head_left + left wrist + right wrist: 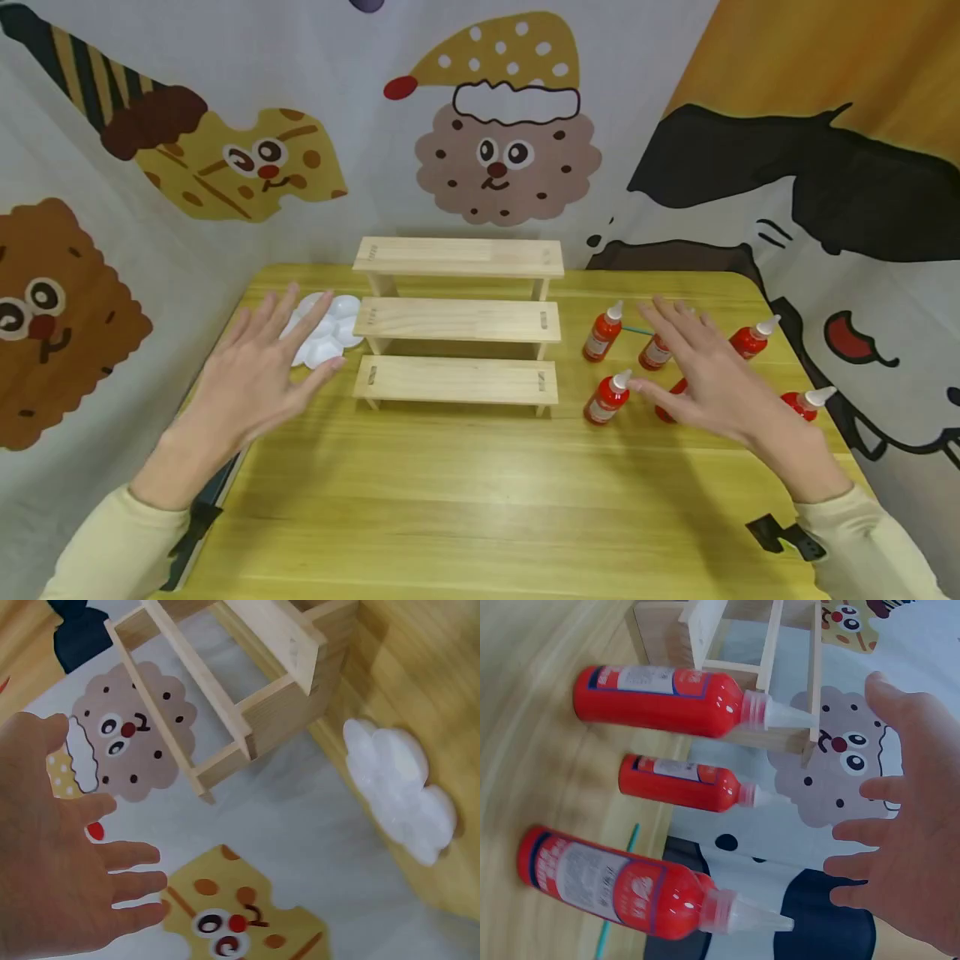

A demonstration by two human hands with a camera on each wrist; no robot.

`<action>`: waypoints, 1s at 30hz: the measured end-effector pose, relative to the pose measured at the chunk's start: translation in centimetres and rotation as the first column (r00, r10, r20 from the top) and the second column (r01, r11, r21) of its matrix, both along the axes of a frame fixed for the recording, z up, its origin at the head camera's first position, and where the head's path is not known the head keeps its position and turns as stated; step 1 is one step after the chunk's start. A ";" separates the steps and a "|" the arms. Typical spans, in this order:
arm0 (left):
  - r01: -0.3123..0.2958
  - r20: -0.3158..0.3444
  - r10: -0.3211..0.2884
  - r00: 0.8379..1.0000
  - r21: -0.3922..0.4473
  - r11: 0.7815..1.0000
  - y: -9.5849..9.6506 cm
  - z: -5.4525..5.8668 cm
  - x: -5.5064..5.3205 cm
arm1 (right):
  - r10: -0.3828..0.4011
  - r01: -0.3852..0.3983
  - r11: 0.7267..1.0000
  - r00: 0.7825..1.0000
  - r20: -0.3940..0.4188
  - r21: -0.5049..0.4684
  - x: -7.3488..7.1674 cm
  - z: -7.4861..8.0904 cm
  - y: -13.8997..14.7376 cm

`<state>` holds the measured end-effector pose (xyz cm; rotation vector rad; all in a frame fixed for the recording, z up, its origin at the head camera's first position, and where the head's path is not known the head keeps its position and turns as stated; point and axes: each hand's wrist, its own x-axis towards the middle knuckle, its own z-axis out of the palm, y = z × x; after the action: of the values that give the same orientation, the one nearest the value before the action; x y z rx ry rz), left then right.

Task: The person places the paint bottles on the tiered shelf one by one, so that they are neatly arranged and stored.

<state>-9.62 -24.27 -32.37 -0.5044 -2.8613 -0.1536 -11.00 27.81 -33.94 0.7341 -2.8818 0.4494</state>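
Note:
My left hand (pixel 251 371) is held above the table's left side with fingers spread, holding nothing. Just beyond it lies a white flower-shaped palette (pixel 330 335), partly hidden by the fingers. Over on the right, my right hand (pixel 712 383) hovers with its fingers extended, also holding nothing. Several red squeeze bottles (pixel 606 402) with pale pointed nozzles stand around and beneath it, some partly covered by the hand. In the right wrist view, three upright bottles (pixel 660 701) appear apart from the fingers. Between both hands stands a three-tier wooden step shelf (pixel 457 319).
A yellowish wooden table (pixel 480 483) carries everything. A thin teal stick (pixel 636 331) lies among the bottles. At the table's left edge is a dark flat object (pixel 180 562), partly behind the sleeve. A cartoon-printed cloth (pixel 300 50) hangs behind and beside the table.

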 end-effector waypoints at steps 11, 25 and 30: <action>-0.058 0.125 0.043 0.991 0.124 0.991 0.4 -5.1 0.8 | 0.033 -0.038 0.994 0.998 -0.049 -0.102 0.5 -2.5 -0.5; -0.207 0.295 0.089 0.951 0.397 0.894 1.4 -9.8 0.3 | 0.012 -0.013 0.975 1.000 -0.007 -0.222 1.6 -7.4 -1.1; -0.274 0.355 0.095 0.930 0.500 0.822 1.9 -11.9 -0.5 | 0.010 -0.015 0.959 1.000 -0.017 -0.281 1.7 -9.0 -1.5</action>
<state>-10.10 -22.37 -44.25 -0.0786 -2.9383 -1.0661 -9.27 26.29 -42.97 0.7028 -2.7170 0.8303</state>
